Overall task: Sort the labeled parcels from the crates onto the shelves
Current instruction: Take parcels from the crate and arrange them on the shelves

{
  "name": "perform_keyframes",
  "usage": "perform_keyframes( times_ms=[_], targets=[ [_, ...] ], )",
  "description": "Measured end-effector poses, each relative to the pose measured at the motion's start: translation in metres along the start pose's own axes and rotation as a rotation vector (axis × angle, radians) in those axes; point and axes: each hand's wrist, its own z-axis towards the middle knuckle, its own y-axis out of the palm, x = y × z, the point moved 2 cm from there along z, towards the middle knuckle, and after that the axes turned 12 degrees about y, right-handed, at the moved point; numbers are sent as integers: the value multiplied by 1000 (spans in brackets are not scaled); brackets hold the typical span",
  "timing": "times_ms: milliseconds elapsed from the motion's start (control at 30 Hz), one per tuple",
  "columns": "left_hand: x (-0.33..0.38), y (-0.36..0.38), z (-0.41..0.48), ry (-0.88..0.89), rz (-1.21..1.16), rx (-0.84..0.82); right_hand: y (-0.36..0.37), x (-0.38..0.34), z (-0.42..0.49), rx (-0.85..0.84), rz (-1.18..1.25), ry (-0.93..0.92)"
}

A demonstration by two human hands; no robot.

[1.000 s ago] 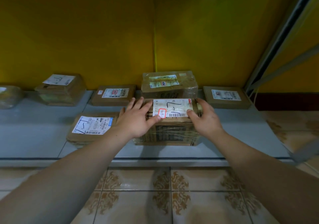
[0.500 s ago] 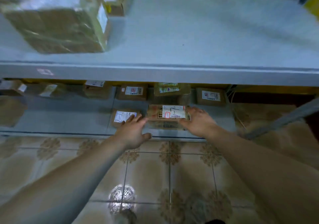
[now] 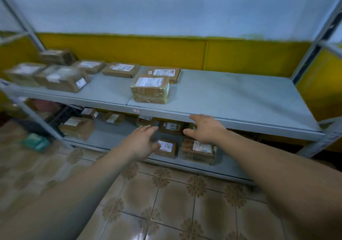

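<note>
A taped brown parcel with a white label lies on the bottom shelf near its front edge. Beside it on the left sits a smaller labeled parcel. My left hand hovers in front of the bottom shelf, fingers straight, holding nothing. My right hand is raised in front of the edge of the upper shelf, fingers spread and empty. Both hands are clear of the parcels. On the upper shelf stands a wrapped parcel with flatter labeled boxes behind it.
Several parcels crowd the left end of the upper shelf. More boxes sit at the back and left of the bottom shelf. Grey metal uprights frame the rack. A green object lies on the tiled floor at left.
Both hands have let go of the labeled parcel, which stays on the bottom shelf, and pulled back. The view has risen and drawn away, so the upper shelf now shows.
</note>
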Motion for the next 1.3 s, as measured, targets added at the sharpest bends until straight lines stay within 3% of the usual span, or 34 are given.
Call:
perform_keyframes(
  times_ms=[200, 467, 900, 1300],
  targets=[
    [12, -83, -63, -52, 54, 151, -77, -77, -33, 204, -41, -172],
    [-48, -144, -190, -215, 55, 288, -108, -239, -76, 272, -60, -439],
    [-261, -198, -397, -501, 77, 370, -47, -550, -144, 236, -68, -723],
    [-445, -234, -395, -649, 76, 404, 0, -738, -33, 234, -201, -828]
  ],
)
